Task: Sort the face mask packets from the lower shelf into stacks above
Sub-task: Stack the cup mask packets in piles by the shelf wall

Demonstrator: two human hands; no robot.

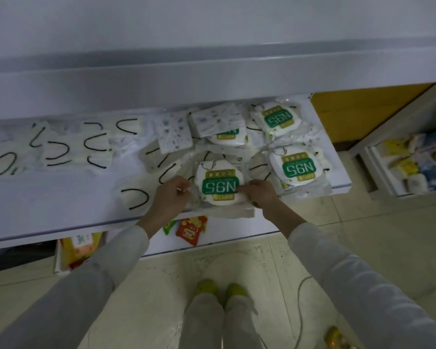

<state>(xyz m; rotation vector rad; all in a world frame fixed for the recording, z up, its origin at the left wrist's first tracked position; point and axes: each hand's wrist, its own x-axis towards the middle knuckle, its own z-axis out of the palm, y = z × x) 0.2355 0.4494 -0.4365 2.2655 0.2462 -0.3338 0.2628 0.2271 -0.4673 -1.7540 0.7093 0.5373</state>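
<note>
A white shelf (pixel 48 197) is being viewed from above, under a broad upper shelf board (pixel 212 79) and over a pale tiled floor (pixel 337 222). The N95 packet (pixel 219 183) is being held at the shelf's front edge, with its clear wrapper hanging slightly over the lip. Its left edge is being pinched by the left grip (pixel 170 195) and its right edge by the right grip (pixel 261 195), both closed on the wrapper.

Bare surface is being left free at the front left of the shelf. The right end is being bounded by a yellow panel (pixel 363 109). Two more N95 packets (pixel 297 163) are being kept to the right and behind. Patterned packets (pixel 173 133) are being piled further back, and white masks with black ear loops (pixel 93 144) are being spread across the left half.

Red snack packets (pixel 190 229) are being stored on the shelf beneath. A low side shelf (pixel 378 170) at the far right is being filled with yellow and blue packets.
</note>
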